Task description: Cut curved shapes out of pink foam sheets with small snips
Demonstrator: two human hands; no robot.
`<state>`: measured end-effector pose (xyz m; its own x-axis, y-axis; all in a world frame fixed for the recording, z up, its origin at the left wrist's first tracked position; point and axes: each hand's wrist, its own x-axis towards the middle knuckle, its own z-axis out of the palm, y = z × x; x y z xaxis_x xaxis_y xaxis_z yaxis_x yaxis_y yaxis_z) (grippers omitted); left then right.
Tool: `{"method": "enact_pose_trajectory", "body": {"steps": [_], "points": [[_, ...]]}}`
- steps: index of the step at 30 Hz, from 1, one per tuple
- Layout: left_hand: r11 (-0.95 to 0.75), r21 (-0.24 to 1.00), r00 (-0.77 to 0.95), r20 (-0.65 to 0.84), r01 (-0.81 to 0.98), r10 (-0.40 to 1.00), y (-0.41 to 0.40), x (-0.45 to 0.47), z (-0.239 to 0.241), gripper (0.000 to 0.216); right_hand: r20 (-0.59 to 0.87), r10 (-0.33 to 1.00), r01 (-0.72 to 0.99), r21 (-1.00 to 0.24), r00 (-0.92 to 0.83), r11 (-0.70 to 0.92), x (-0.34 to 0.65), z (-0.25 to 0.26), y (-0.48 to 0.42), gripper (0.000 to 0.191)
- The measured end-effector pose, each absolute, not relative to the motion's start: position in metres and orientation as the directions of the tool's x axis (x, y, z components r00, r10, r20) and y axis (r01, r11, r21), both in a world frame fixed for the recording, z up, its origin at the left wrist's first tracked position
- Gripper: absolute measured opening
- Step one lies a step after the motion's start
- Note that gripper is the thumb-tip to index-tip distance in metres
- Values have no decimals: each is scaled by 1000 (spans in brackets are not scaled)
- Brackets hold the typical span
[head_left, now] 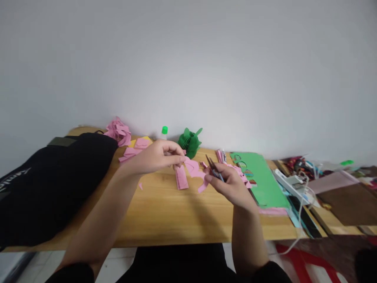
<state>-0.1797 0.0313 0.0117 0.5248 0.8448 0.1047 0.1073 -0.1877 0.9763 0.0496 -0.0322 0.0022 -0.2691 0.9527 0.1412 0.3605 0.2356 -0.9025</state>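
Note:
My left hand (167,156) pinches a cut piece of pink paper (193,167) by its left edge, above the table. To its right, my right hand (228,182) is closed around a pair of scissors (214,167), whose blades point up and to the left, close to the paper. A folded pink strip (182,177) lies on the wood just below my left fingers. Behind the hands stands a green paper ball with leaf-like tips (191,142), beside a glue stick with a green cap (164,131). The scissor handles are mostly hidden by my right fingers.
A black bag (64,177) covers the left of the wooden table (165,220). Crumpled pink paper (118,131) sits at the back left. Green sheets (259,177) lie to the right, then a white power strip (294,186) with a cable hanging over the front edge.

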Motion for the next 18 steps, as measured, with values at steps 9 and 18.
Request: {"method": "enact_pose_trajectory", "body": {"steps": [9,18], "points": [[-231,966,277,255,-118,926,-2,-188,28,16,147,966,128,-976,-214,177,37,31,-41,23],[-311,917,97,344,-248,934,-34,-154,25,11,279,960,-60,-959,-28,277,69,19,-80,35]]}}
